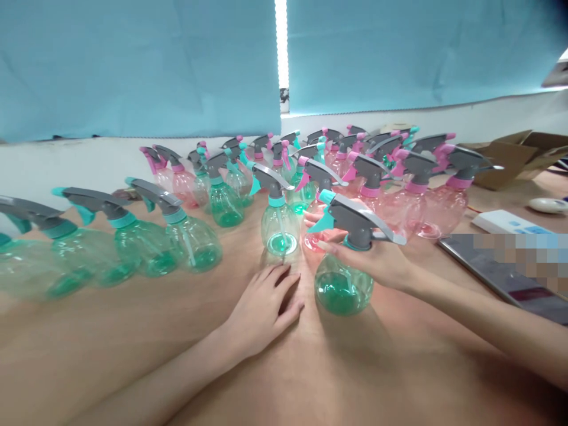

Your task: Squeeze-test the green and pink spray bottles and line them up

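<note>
My right hand is around the neck of a green spray bottle, thumb in front and fingers behind. This bottle has a grey head with a turquoise trigger and nozzle, and it is upright; I cannot tell whether its base touches the table. My left hand lies palm down on the wooden table, fingers spread, holding nothing. Just beyond its fingertips stands a paler green spray bottle with a turquoise collar. A pink spray bottle is partly hidden behind my right fingers.
Several green spray bottles form a row at the left. Many pink and green ones crowd the back, including a pink bottle. To the right are a cardboard box, a white mouse, a white box-shaped item and a dark flat device.
</note>
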### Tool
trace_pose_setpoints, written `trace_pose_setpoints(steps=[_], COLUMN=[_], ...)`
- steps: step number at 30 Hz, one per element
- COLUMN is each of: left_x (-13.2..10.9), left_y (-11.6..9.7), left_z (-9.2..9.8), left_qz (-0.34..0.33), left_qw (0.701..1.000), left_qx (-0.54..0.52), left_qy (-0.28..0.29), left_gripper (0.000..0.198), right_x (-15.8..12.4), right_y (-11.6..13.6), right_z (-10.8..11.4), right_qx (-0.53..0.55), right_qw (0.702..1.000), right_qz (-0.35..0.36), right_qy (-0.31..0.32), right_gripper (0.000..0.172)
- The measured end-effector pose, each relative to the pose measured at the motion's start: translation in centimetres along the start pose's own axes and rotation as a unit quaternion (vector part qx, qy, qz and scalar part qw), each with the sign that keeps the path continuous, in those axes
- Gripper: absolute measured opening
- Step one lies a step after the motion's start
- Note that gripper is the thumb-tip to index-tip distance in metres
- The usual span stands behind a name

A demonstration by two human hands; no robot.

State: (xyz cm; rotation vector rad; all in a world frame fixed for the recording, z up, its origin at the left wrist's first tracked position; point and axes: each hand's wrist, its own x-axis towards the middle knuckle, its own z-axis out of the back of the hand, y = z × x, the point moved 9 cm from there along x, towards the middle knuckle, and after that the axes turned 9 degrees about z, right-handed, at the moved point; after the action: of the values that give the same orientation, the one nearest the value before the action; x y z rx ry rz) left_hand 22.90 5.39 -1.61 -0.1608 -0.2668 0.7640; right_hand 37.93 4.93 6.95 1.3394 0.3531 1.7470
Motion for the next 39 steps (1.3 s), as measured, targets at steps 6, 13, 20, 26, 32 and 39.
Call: trace_pose_setpoints(steps=[6,13,20,26,32,39], left_x=[0.0,0.0,-1.9,-5.0,-7.4,-8.5], left_y=[0.1,0.2,1.0,3.7,7.4,9.2], left_z=[0.0,0.0,0.5,2.2,3.6,4.6], left_qz=[0.0,-0.004,-0.003,0.013,0.047,0.056], left_qw=[1.0,1.0,1.0,1.0,0.998,0.998], left_qx=[0.002,-0.008,-0.001,0.002,0.025,0.016], left_qy=[0.004,-0.011,-0.018,-0.027,-0.028,-0.04], left_gripper=[0.041,0.04,0.039,0.035,0.038,0.033], right_x=[-1.1,-3.0,-4.2,-2.8,0.4,4.0], right_y=[-1.0,0.6,-0.1,0.0,1.2,1.2], right_z=[0.2,2.0,1.5,-2.4,-8.9,-13.1], right_qx=[-0.061,-0.085,-0.143,-0.136,-0.099,-0.125], right_qw=[0.996,0.992,0.979,0.982,0.986,0.985], right_qz=[-0.045,-0.043,-0.092,-0.061,-0.017,-0.001], right_qy=[0.05,0.079,0.114,0.115,0.133,0.118], right_gripper=[0.023,0.053,0.041,0.057,0.059,0.064])
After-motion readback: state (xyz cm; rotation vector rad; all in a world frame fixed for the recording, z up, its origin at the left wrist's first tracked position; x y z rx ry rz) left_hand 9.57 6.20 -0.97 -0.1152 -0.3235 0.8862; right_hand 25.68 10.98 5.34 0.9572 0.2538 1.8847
